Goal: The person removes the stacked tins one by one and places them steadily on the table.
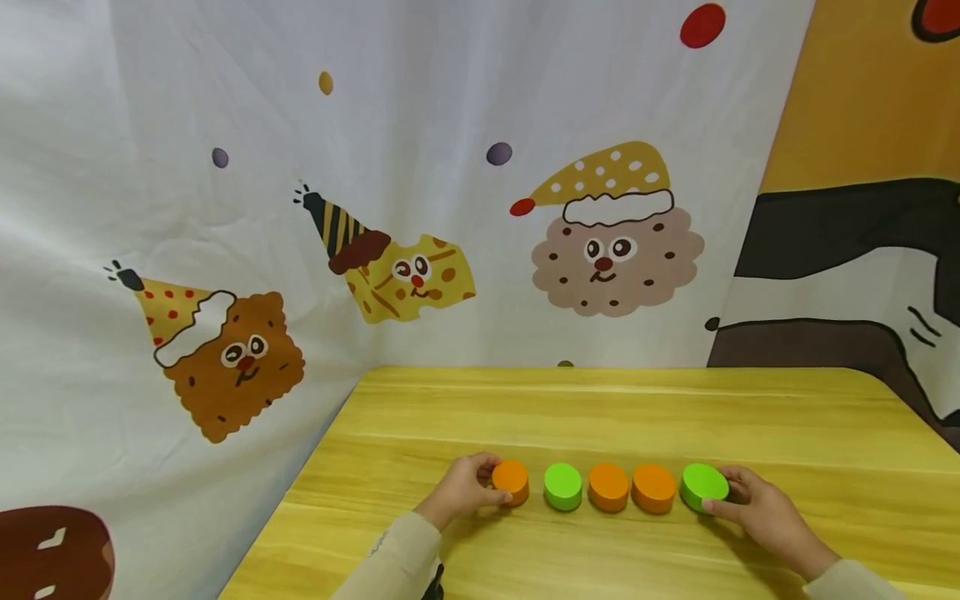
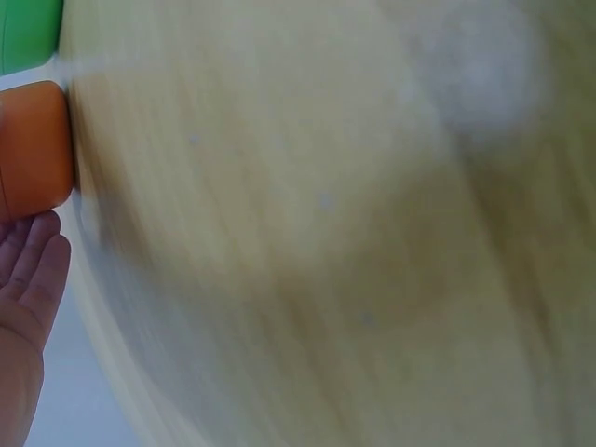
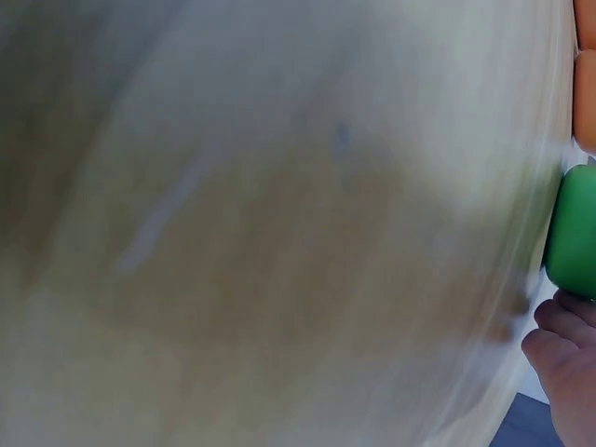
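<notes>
A row of round, flat-topped blocks lies on the wooden table. At its left end my left hand (image 1: pixel 465 487) holds an orange block (image 1: pixel 511 482), thumb in front and fingers behind. In the left wrist view the fingertips (image 2: pixel 51 242) meet the side of that orange block (image 2: pixel 35 149). My right hand (image 1: pixel 765 508) grips the green block (image 1: pixel 703 487) at the right end, also between thumb and fingers; the right wrist view has this green block (image 3: pixel 573 233) at its edge. Between the hands sit another green block (image 1: pixel 562 486) and two orange blocks, one (image 1: pixel 608 487) close beside the other (image 1: pixel 654 487).
The yellow wood-grain table (image 1: pixel 600 417) reaches back to a white cloth backdrop (image 1: pixel 420 100) printed with cartoon snacks in party hats. Along the table's left side the cloth also hangs close. A small dark object (image 1: pixel 434 583) shows by the left sleeve.
</notes>
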Action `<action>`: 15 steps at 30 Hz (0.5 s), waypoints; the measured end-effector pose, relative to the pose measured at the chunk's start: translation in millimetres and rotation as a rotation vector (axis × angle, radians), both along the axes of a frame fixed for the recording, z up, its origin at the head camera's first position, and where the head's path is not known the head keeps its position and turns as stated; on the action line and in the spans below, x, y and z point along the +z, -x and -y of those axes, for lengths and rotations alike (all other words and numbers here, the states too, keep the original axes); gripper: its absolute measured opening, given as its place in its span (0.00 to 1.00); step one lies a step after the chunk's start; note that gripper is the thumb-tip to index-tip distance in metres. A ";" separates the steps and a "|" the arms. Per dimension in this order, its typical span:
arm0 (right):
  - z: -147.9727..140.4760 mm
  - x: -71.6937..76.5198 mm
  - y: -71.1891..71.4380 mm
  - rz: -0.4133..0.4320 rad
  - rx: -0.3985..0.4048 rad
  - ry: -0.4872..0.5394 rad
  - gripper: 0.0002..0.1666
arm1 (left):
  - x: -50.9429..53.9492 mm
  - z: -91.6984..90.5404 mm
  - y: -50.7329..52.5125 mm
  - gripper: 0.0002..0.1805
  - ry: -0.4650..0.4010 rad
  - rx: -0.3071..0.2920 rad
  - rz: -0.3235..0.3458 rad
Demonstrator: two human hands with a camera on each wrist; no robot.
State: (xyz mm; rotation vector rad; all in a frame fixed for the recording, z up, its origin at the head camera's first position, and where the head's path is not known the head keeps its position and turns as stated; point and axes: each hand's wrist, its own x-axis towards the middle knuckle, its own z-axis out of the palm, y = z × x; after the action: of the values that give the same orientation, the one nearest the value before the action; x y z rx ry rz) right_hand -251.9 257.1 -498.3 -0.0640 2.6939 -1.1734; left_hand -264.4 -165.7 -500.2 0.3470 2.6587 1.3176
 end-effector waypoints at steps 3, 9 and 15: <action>0.4 -0.5 -0.4 -0.012 0.012 -0.005 0.49 | 0.0 1.4 -0.5 0.30 0.006 -0.001 -0.004; 2.1 1.0 -3.2 -0.013 0.018 -0.010 0.50 | 1.9 3.2 -1.3 0.31 -0.004 0.002 -0.001; 1.7 2.5 -4.6 -0.007 0.013 -0.013 0.50 | 5.4 -1.0 0.2 0.30 -0.036 -0.004 -0.022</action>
State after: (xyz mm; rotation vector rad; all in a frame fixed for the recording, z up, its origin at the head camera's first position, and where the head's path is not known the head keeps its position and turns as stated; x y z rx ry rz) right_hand -247.3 255.4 -495.8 -0.0838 2.7025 -1.1543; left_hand -264.6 -164.6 -494.9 0.3733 2.6531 1.3694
